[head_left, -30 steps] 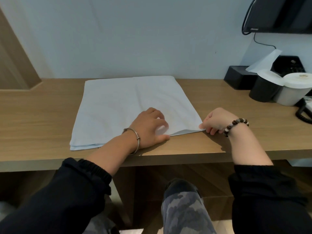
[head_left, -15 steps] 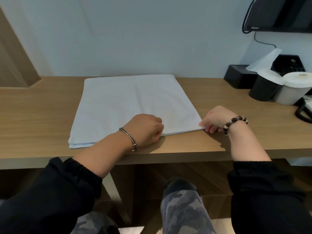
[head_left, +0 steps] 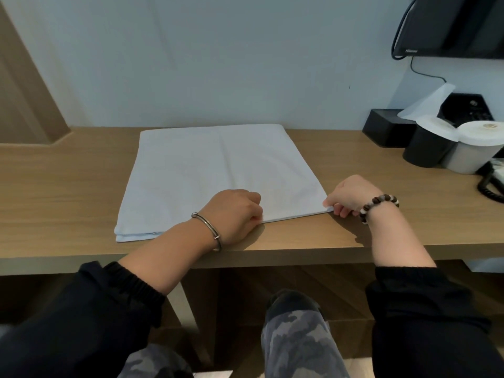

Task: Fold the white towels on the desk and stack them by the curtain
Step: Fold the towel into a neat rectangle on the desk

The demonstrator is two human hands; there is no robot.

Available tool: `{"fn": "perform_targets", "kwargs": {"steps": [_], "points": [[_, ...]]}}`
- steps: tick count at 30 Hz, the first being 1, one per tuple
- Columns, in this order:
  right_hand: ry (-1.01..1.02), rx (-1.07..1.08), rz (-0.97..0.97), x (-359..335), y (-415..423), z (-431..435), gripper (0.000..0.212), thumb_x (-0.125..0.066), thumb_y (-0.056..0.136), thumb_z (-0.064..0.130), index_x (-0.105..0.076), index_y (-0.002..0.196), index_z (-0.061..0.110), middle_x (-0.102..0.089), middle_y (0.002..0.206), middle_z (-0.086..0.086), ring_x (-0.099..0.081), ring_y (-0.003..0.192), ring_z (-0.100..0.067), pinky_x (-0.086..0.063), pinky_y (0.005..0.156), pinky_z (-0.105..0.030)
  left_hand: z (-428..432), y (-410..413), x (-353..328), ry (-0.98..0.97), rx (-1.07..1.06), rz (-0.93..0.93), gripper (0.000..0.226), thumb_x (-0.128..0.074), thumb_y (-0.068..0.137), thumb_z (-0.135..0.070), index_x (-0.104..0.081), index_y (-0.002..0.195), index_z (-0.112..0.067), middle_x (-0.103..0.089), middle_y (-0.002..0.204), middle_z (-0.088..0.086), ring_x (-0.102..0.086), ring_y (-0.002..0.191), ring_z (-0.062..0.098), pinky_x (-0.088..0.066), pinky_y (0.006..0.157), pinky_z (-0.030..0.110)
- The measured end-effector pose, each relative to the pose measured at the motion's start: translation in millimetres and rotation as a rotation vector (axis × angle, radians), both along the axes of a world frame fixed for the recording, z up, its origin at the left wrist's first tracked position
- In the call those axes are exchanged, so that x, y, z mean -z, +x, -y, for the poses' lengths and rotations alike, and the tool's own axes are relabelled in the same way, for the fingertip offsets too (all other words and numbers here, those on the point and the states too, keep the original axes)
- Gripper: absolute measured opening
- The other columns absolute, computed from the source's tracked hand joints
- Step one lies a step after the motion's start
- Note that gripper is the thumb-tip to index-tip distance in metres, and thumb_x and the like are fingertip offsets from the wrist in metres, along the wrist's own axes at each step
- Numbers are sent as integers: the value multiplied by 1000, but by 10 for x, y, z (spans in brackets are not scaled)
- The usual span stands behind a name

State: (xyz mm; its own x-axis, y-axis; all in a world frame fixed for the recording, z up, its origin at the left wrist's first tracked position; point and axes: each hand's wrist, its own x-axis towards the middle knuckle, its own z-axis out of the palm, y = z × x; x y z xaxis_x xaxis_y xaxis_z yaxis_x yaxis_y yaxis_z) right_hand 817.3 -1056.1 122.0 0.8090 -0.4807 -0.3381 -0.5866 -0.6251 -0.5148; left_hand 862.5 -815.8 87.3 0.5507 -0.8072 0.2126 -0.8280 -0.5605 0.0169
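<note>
- Head view: the left hand (head_left: 234, 214) is curled into a loose fist, its fingers pinching the near edge of the white towel (head_left: 215, 173) around the middle of that edge.
- The right hand (head_left: 351, 195) is closed too, thumb and fingertips nipping the towel's near right corner.
- A metal bangle (head_left: 208, 230) sits on the left wrist, a beaded bracelet (head_left: 380, 204) on the right; both dark sleeves are pushed up the forearms.
- The towel lies flat on the wooden desk (head_left: 54, 192), folded to a rough square with layered edges showing at its near left corner and a faint crease down the middle.
- Its far edge lies just beside the wall.
- At the desk's far right stand a black tissue box (head_left: 387, 129) and two rolls of paper (head_left: 477, 148).
- A small logo on the wall screen (head_left: 452, 25) is too tiny to read.
</note>
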Motion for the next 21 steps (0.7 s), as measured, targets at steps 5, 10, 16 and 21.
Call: {"fn": "perform_targets", "kwargs": {"steps": [5,10,16,21], "points": [[-43,1,-10,32,33,-28,18,-62,90,17,-65,97,0,-67,88,-11,-58,64,-15,-40,54,-25,-55,7,-37,-99,-4,-145,22,-54,94,-21,-76,96,-19,-60,89,-5,-56,81,15,-41,69,27],[-97,-9,-38,53,65,-31,18,-60,90,15,-66,95,0,-65,83,-11,-56,63,-17,-42,52,-26,-144,69,-82,-167,-77,-346,17,-63,89,-19,-75,100,-21,-62,95,-7,-52,80,5,-36,70,10],[-222,-67,-43,90,65,-82,18,-54,89,17,-58,79,2,-53,72,-9,-49,60,-20,-36,50,-25,-284,105,-73,-115,-239,-272,19,-71,80,-40,-70,94,-27,-50,87,-14,-48,77,5,-36,67,20],[-630,-120,155,85,121,-352,24,-56,88,18,-53,109,6,-54,105,-10,-53,95,-26,-47,73,-35,-299,92,-49,-104,-243,-253,21,-69,83,-40,-72,98,-25,-53,93,-13,-47,78,6,-38,72,22]]}}
